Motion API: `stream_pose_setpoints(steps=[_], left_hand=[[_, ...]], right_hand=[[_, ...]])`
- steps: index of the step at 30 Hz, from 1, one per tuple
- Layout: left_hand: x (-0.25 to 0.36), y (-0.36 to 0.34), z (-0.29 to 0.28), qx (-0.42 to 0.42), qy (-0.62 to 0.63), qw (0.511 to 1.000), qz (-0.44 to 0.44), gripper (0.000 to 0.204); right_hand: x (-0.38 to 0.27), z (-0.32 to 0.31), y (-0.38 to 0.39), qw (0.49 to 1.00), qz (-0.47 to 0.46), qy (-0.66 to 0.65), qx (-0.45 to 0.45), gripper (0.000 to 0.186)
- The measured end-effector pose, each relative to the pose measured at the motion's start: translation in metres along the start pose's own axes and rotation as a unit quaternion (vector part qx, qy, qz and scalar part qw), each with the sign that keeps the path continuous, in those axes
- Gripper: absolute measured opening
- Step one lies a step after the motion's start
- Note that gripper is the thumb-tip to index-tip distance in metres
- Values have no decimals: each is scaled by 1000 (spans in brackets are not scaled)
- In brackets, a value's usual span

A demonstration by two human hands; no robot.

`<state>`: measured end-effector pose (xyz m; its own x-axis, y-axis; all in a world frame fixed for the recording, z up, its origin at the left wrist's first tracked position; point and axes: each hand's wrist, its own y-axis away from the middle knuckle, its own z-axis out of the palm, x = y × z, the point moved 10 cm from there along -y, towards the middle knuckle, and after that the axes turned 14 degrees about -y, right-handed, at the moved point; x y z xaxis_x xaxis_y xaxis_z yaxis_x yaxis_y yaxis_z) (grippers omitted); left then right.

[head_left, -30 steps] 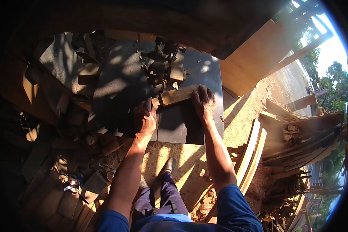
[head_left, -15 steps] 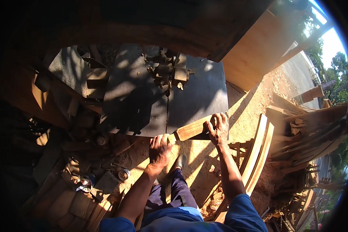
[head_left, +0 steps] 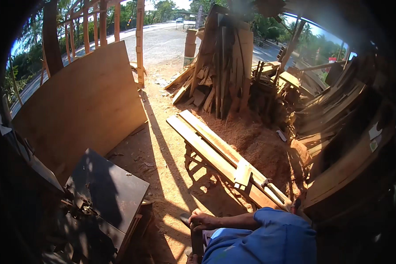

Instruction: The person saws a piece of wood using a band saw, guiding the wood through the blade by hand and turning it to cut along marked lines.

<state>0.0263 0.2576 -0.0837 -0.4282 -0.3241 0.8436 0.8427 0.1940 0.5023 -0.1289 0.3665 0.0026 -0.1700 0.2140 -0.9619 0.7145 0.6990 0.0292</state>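
Note:
Low in the view, close to my body, a short piece of wood [head_left: 197, 241] stands out dark in shadow. My right hand [head_left: 202, 219] is closed round its upper end. At the bottom edge my left hand [head_left: 192, 259] shows only in part, its fingers closed at the wood's lower end. To the left lies the dark flat-topped machine table [head_left: 110, 189], apart from both hands. Right of it, long pale boards [head_left: 202, 147] rest on a low wooden stand, with a short notched board [head_left: 242, 173] lying across them.
A large plywood sheet [head_left: 83, 101] stands at the left. Scrap wood and planks [head_left: 226, 61] lean in a heap at the back, beside a reddish sawdust mound [head_left: 259, 141]. More stacked boards [head_left: 334, 114] line the right side. Sawdust covers the sunlit ground [head_left: 167, 171].
My view has swung to the right, so the machine table now sits at the left and the boards in the middle. The piece of wood has come off the table edge, nearer my body.

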Motion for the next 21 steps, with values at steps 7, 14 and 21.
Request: stream_pose_setpoints(steps=[7, 14, 21], left_hand=[[29, -9, 86, -96, -158, 982, 26, 39], [-17, 60, 9, -3, -208, 978, 1, 35], [-12, 115, 39, -46, -187, 981, -26, 19]], right_hand=[[-38, -27, 46, 996, -77, 2, 36, 50], [-20, -73, 84, 993, -31, -96, -60, 43], [8, -59, 153, 940, 11, 112, -322, 45]])
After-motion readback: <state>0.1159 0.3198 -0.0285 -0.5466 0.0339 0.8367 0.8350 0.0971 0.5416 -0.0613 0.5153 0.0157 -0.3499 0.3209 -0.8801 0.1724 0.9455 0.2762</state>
